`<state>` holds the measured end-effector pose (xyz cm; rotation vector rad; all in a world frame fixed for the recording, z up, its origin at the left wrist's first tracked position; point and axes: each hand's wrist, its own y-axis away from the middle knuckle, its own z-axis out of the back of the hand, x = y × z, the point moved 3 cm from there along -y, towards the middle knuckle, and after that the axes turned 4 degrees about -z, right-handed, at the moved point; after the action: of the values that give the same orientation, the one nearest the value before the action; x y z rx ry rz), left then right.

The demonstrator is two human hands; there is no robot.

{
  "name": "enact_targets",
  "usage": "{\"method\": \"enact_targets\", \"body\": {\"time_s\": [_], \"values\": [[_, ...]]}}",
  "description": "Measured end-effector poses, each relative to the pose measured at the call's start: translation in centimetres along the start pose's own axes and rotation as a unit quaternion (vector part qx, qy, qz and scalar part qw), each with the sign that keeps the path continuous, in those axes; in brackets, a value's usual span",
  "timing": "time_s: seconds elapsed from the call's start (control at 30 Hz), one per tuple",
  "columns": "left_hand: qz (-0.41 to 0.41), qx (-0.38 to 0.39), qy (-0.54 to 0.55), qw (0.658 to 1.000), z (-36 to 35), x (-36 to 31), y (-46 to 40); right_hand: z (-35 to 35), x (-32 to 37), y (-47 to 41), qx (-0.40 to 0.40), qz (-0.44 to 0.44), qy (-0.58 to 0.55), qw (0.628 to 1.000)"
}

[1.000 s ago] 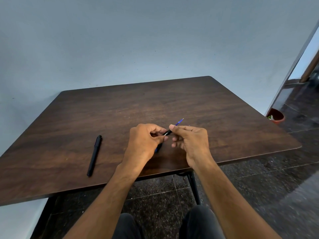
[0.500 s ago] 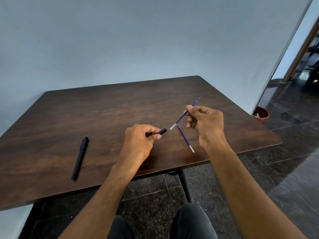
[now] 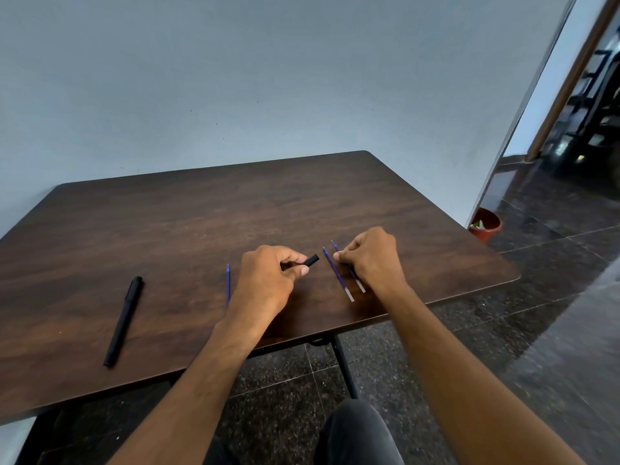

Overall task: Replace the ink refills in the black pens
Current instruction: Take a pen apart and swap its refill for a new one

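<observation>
My left hand (image 3: 268, 280) grips a black pen barrel (image 3: 311, 260); only its open end sticks out past the thumb. My right hand (image 3: 369, 260) is down on the dark wooden table (image 3: 201, 213), its fingertips pinching a blue refill (image 3: 349, 268) that lies flat. A second blue refill (image 3: 338, 276) lies right beside it, parallel. A third blue refill (image 3: 228, 283) lies to the left of my left hand, partly hidden by the wrist. A whole black pen (image 3: 123, 320) lies apart at the table's left.
The table's near edge runs just below my wrists. A red-brown pot (image 3: 484, 224) stands on the dark tiled floor beyond the table's right corner. A blue wall is behind the table, with a doorway at the right.
My right hand, which held a pulled-out refill in the air, has come down to the table and laid it beside another refill. My left hand keeps the barrel. The view has shifted.
</observation>
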<state>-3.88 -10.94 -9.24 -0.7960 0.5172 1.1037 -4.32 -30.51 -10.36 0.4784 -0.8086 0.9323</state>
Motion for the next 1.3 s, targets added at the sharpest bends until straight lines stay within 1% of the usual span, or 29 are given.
{"method": "enact_targets", "body": {"time_s": [0.13, 0.23, 0.37, 0.63, 0.97, 1.17, 1.3], "values": [[-0.005, -0.003, -0.011, 1.000, -0.1, 0.0, -0.1, -0.3, 0.6, 0.4, 0.005, -0.002, 0.020, 1.000], [-0.007, -0.005, -0.019, 1.000, -0.2, -0.1, -0.3, -0.4, 0.6, 0.6, -0.001, -0.003, 0.015, 1.000], [0.002, 0.006, -0.025, 1.000, -0.5, -0.3, -0.6, -0.8, 0.6, 0.8, 0.007, -0.007, 0.030, 1.000], [0.005, 0.017, -0.033, 0.999, -0.8, -0.2, -0.7, -0.6, 0.7, 0.9, 0.000, -0.025, 0.018, 1.000], [0.003, 0.005, -0.030, 1.000, -0.3, 0.3, -0.6, -0.3, 1.0, 1.2, 0.016, -0.040, 0.041, 0.998], [-0.003, 0.005, -0.023, 1.000, 0.3, 0.4, -0.7, -0.1, 1.1, 1.2, 0.016, -0.044, 0.028, 0.999], [0.010, -0.002, -0.022, 1.000, 1.0, 0.9, -0.6, -0.1, 1.4, 1.7, -0.002, -0.021, 0.007, 1.000]]}}
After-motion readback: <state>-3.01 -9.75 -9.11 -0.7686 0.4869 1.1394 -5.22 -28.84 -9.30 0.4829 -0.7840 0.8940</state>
